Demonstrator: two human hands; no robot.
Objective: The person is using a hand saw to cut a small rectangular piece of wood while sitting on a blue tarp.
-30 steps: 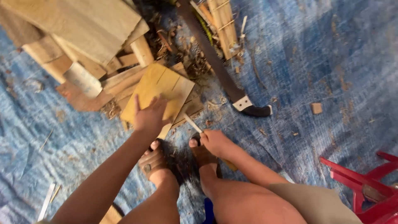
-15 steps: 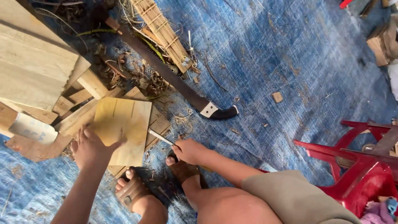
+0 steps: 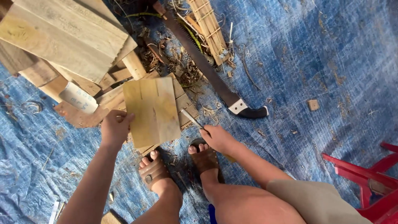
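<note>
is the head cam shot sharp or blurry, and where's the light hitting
Head view: mostly sharp, grain on the flat wooden board and teeth of the pruning saw read clearly; warm sunlight brightens the stacked planks upper left; the blue tarp is evenly lit, with soft shade around the left hand and right hand.

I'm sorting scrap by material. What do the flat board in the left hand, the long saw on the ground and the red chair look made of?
Board: pale unfinished wood, grain lines showing. Saw: dark, dull metal blade with teeth, and a black grip, probably plastic or rubber. Red chair: glossy moulded plastic, by its look.
</note>
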